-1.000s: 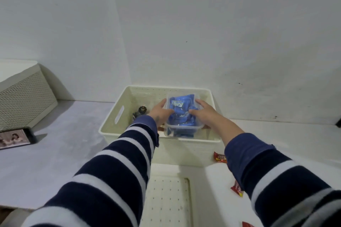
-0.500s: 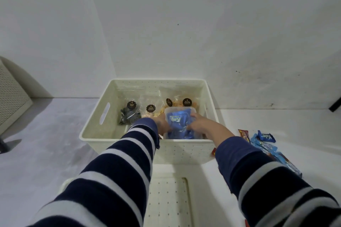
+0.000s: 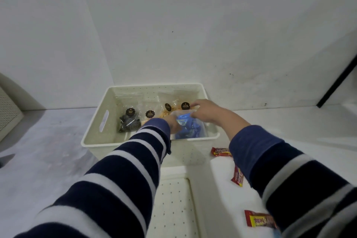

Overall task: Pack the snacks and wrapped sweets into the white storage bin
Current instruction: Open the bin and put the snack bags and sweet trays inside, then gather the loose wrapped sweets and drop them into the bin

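Observation:
The white storage bin (image 3: pixel 92 141) stands against the wall. Along its far side lie clear snack bags with black labels: one with dark liquorice coils (image 3: pixel 130 123), the others (image 3: pixel 166 110) with pale snacks. A clear tub of blue wrapped sweets (image 3: pixel 190 128) sits low in the bin's near right corner. My left hand (image 3: pixel 174 124) grips its left side, mostly hidden by my striped sleeve. My right hand (image 3: pixel 209 111) holds its far right rim. Red wrapped sweets (image 3: pixel 221 151) lie on the table right of the bin, with two more (image 3: pixel 238 177) (image 3: pixel 257 218) nearer me.
A perforated white lid (image 3: pixel 173 208) lies flat in front of the bin. Another perforated bin (image 3: pixel 7 116) sits at the far left edge. A black bar (image 3: pixel 336 81) leans on the wall at the right. The wall stands right behind the bin.
Both hands have lowered the tub of blue sweets from above the bin's front rim down into its near right corner. My view has tilted and moved right.

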